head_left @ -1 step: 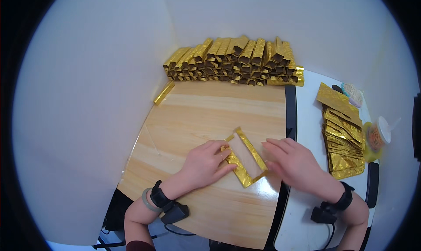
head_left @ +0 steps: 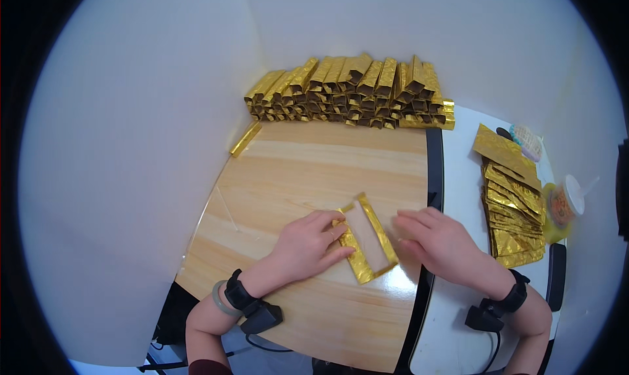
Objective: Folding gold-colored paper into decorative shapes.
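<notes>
A gold foil paper piece (head_left: 377, 224), folded into a rectangular frame with a pale middle, lies tilted on the wood-grain board. My left hand (head_left: 308, 241) grips its left side, fingers near the upper corner and thumb lower down. To the right of the piece, my right hand (head_left: 440, 239) hovers just off its edge. The fingers there are extended, with the thumb apart and nothing held. Both wrists carry black straps with small black devices.
Along the back wall sits a stack of folded gold foil tubes (head_left: 341, 87). One gold tube (head_left: 246, 139) lies at the board's left edge. On the white table at right are a pile of gold foil sheets (head_left: 514, 208) and a lidded cup (head_left: 565, 201).
The foil piece has turned slightly and its right side stands differently. My right hand has come away from its edge a little. The left hand has hardly moved.
</notes>
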`<action>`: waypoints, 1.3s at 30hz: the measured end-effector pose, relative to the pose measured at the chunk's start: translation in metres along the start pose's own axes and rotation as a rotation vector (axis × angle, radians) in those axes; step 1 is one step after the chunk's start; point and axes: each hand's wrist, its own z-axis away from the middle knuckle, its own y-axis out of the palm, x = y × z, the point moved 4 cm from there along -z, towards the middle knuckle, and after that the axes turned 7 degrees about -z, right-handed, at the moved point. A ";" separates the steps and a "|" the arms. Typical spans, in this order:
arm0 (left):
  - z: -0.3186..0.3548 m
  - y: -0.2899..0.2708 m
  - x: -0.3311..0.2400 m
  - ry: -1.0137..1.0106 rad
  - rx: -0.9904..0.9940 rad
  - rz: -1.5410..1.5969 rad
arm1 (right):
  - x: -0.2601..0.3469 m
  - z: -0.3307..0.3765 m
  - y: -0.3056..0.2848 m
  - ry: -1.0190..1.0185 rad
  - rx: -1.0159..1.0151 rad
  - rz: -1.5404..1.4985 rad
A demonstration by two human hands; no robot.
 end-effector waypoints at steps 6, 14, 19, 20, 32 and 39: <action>-0.001 0.007 0.000 0.117 0.155 0.153 | 0.021 0.016 0.022 -0.152 0.182 -0.191; 0.000 0.014 0.004 0.267 0.223 0.138 | -0.004 0.003 0.000 0.120 -0.057 -0.040; 0.000 0.011 0.003 0.276 0.220 0.145 | -0.008 0.004 0.016 0.013 0.048 -0.042; 0.000 0.011 0.004 0.264 0.228 0.169 | -0.006 0.005 0.017 -0.007 0.060 -0.019; 0.001 0.002 0.013 0.234 0.202 0.213 | -0.006 -0.012 0.013 -0.209 0.063 -0.068; -0.002 0.000 0.012 0.301 0.168 0.125 | -0.006 -0.010 0.018 -0.299 0.186 0.066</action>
